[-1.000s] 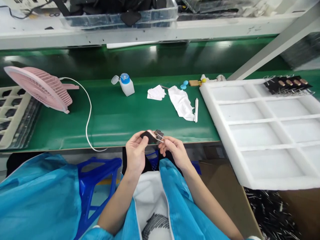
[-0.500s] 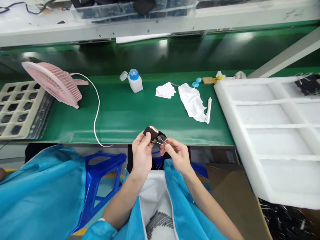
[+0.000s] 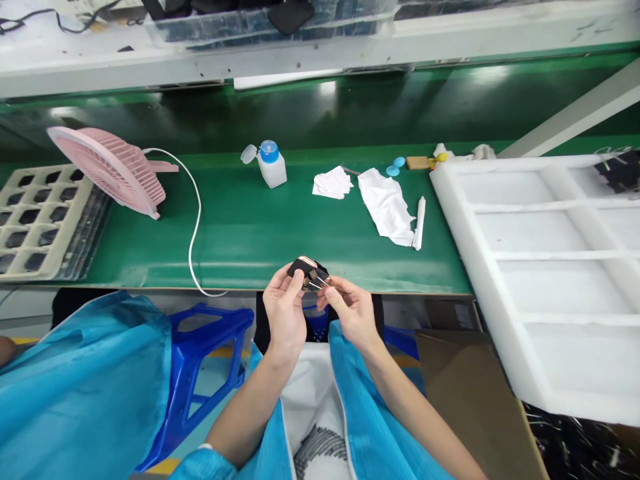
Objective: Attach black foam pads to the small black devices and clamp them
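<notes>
The small black device point(image 3: 300, 267), with a copper-coloured edge and thin metal pins point(image 3: 323, 281), is held nearer the wearer than the white bottle point(image 3: 273, 173) and slightly to its right, at the front edge of the green bench point(image 3: 240, 233). Both hands are nearly closed on it: the left hand point(image 3: 285, 307) pinches the black body, thumb on top, and the right hand point(image 3: 350, 310) has thumb and fingertips drawn together at the pin end. The bottle's blue cap point(image 3: 269, 151) has its lid point(image 3: 249, 154) flipped open. Left of the bottle stands a pink fan point(image 3: 110, 170); right of it lie paper slips point(image 3: 333, 182), a crumpled white sheet point(image 3: 385, 207) and, farther right, a white compartmented foam tray point(image 3: 550, 255).
</notes>
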`<state>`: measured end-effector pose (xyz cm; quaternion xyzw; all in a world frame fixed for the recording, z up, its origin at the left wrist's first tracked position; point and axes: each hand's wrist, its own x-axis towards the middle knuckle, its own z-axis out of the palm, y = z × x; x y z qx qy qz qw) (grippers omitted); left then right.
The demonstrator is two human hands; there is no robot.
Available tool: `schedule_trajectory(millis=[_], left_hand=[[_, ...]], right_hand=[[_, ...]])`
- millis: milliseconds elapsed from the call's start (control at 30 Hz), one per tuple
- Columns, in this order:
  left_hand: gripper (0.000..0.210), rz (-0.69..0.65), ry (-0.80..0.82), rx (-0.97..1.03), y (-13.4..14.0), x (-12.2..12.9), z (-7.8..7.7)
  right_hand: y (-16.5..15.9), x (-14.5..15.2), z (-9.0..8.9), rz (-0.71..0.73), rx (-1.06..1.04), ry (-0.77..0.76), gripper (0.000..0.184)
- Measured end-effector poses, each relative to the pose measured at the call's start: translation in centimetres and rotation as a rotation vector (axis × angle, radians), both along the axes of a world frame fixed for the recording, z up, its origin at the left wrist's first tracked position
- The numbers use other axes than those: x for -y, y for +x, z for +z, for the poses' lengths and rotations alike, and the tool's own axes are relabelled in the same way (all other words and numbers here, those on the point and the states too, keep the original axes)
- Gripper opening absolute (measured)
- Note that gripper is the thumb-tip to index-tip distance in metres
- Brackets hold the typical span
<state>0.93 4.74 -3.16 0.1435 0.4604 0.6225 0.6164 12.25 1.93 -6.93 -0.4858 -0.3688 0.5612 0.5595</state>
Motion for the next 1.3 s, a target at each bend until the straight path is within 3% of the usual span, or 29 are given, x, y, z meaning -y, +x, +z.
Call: schedule_trajectory(millis=[733, 1300], left_hand=[[0.027, 0.039, 0.005, -0.028, 0.6, 0.2, -0.3], [0.027, 0.020, 0.056, -0.081, 0.6, 0.4, -0.5]], right_hand=[[-1.2, 0.5, -0.7, -0.052, -0.034, -0.019, 0.044], [0.3, 0.0, 0.2, 0.042, -0.026, -0.036, 0.042]])
